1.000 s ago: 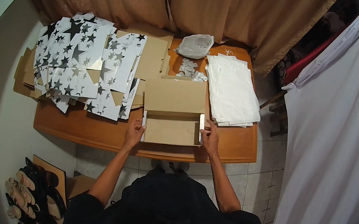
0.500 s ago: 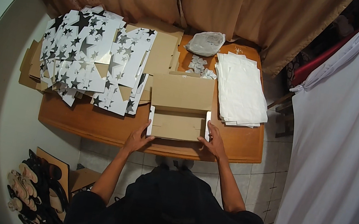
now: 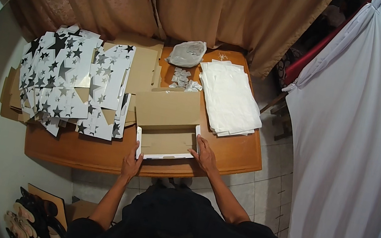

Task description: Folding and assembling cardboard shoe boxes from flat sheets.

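Note:
A brown cardboard box [image 3: 168,128] lies open and half folded near the front edge of the wooden table [image 3: 93,153]; its lid stands toward the back and its side walls show white edges. My left hand [image 3: 131,163] presses on the box's front left corner. My right hand [image 3: 204,155] holds the front right side wall. Both hands are in contact with the box.
A spread of flat white box blanks printed with black stars [image 3: 72,80] covers the table's left. A stack of white sheets [image 3: 230,98] lies at the right, with a clear plastic bag [image 3: 188,53] and small packets [image 3: 182,79] behind. Shoes [image 3: 30,218] sit on the floor.
The box and both hands sit in the same hold as before; the view has shifted slightly, and my right hand has slid a little along the right wall.

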